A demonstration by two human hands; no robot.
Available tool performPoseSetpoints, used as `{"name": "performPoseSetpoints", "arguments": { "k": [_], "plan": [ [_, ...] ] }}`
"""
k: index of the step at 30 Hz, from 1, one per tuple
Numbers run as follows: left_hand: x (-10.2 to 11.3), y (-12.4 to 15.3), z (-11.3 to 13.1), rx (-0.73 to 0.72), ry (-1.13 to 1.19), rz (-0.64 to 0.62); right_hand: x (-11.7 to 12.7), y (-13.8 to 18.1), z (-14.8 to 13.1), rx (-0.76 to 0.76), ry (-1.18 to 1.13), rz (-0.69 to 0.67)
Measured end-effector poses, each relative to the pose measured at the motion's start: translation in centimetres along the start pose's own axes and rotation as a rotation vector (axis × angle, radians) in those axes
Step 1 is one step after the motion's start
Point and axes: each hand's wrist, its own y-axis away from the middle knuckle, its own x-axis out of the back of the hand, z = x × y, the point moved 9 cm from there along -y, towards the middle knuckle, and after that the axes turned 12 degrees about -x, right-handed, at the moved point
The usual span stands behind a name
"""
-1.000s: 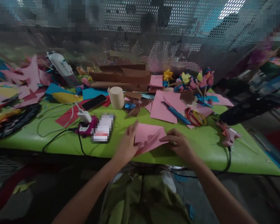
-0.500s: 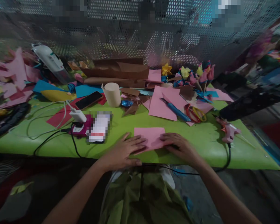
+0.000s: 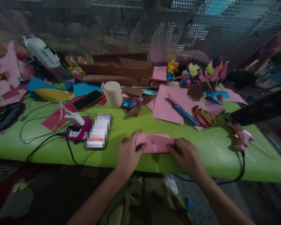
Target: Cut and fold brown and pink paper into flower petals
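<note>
A pink sheet of paper (image 3: 156,143) sits near the front edge of the green table, its long sides running left to right. My left hand (image 3: 130,151) grips its left end, the thumb on the near face and the fingers behind. At the other end, my right hand (image 3: 186,153) pinches the paper between thumb and fingers. Larger pink sheets (image 3: 165,107) lie beyond, with a blue utility knife (image 3: 181,111) and red-and-yellow-handled scissors (image 3: 204,117) on and beside them. To the left is a lit phone (image 3: 98,131), its screen blurred out.
A magenta power adapter (image 3: 78,132) with cables stands left, near a dark phone (image 3: 87,100). Behind are a cream paper roll (image 3: 112,95), brown paper (image 3: 117,70) and paper flowers (image 3: 210,73). A pink glue gun (image 3: 242,137) with its cord lies right, by a black cylinder (image 3: 259,106).
The paper now appears narrower from front to back. My left hand has gone from lying flat on it to gripping its end; my right hand pinches the other. The view shifted slightly.
</note>
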Motion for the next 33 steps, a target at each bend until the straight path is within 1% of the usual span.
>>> {"name": "performPoseSetpoints", "arguments": {
  "k": [3, 5, 9, 12, 14, 29, 33],
  "plan": [
    [-0.1, -0.3, 0.9, -0.108, -0.152, 0.031, 0.2, 0.5, -0.3, 0.011, 0.081, 0.046],
    [-0.2, -0.2, 1.2, -0.144, -0.216, 0.019, 0.1, 0.7, -0.4, 0.023, 0.122, 0.033],
    [-0.1, -0.1, 1.5, -0.176, -0.232, -0.034, -0.5, 0.9, -1.1, 0.106, 0.133, -0.057],
    [0.1, 0.1, 1.8, -0.201, -0.238, -0.079, -0.5, 0.8, -1.1, 0.113, 0.087, -0.079],
    [0.3, 0.3, 1.9, -0.215, -0.258, -0.082, -0.7, 0.8, -1.0, 0.105, 0.076, -0.087],
    [0.1, 1.0, 1.6, -0.211, -0.319, -0.072, -0.9, 0.8, -0.5, 0.107, 0.051, -0.111],
    [0.1, 0.9, 1.7, -0.223, -0.330, -0.072, -1.0, 0.9, -0.3, 0.078, 0.069, -0.124]
  ]
}}
